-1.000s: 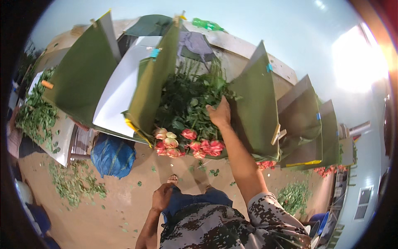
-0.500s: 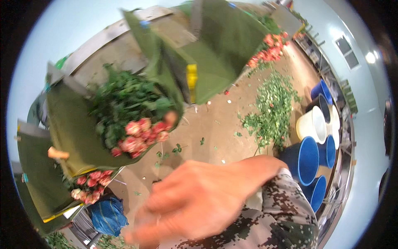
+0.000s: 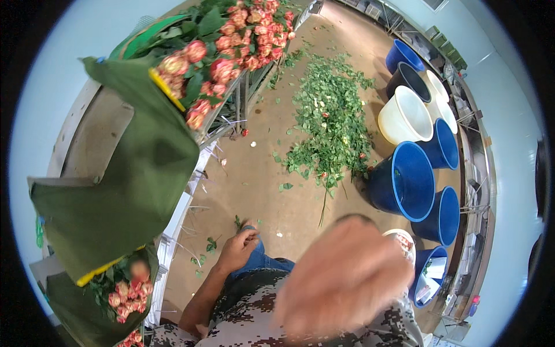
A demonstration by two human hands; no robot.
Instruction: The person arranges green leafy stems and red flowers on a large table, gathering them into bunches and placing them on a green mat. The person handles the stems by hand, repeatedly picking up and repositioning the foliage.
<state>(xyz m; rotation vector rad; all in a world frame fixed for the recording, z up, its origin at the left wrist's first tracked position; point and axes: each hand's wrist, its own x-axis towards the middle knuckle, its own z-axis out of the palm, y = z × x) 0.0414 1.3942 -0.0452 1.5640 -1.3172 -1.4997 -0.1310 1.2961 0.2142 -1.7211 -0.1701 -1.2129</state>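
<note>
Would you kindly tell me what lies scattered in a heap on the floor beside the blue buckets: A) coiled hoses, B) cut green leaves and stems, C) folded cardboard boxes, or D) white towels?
B: a heap of green leaves and stems is spread on the brown floor, just left of the blue buckets and the white bucket.
</note>
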